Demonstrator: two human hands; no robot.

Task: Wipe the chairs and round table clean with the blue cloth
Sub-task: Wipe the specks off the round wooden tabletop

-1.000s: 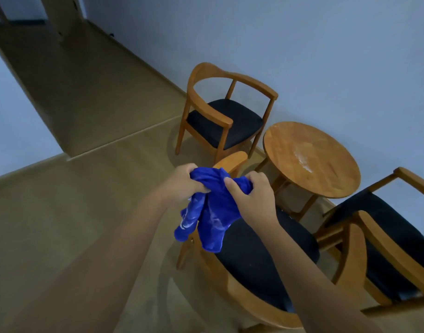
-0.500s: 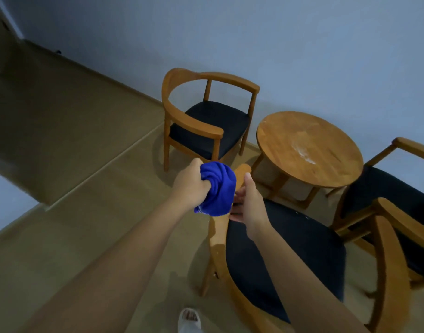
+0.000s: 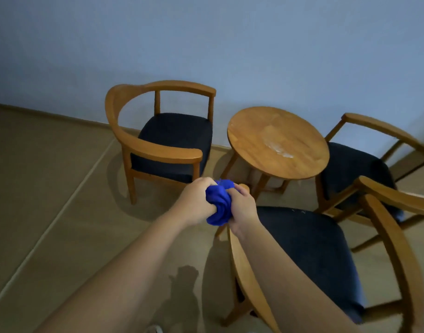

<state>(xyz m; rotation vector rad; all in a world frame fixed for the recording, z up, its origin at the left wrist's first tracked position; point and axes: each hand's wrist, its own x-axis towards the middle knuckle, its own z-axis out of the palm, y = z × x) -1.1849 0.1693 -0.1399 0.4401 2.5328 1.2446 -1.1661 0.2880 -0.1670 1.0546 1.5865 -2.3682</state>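
A bunched blue cloth [image 3: 218, 203] sits squeezed between both hands, just above the armrest end of the nearest chair [image 3: 309, 255]. My left hand [image 3: 194, 200] grips it from the left and my right hand [image 3: 242, 207] grips it from the right. Beyond them stands the round wooden table [image 3: 278, 140], with a pale smear near its middle. A second wooden chair [image 3: 167, 138] with a dark seat is left of the table, and a third chair [image 3: 360, 169] is to its right.
A pale blue wall [image 3: 230, 44] runs close behind the table and chairs. Tan floor [image 3: 50, 176] stretches to the left and front. The near chair's curved back [image 3: 393, 248] lies at the right, close to my right arm.
The cloth, hanging loose a second ago, is now balled tight between both hands. My right hand has closed round it. The view has swung left to right, bringing table and chairs to the centre.
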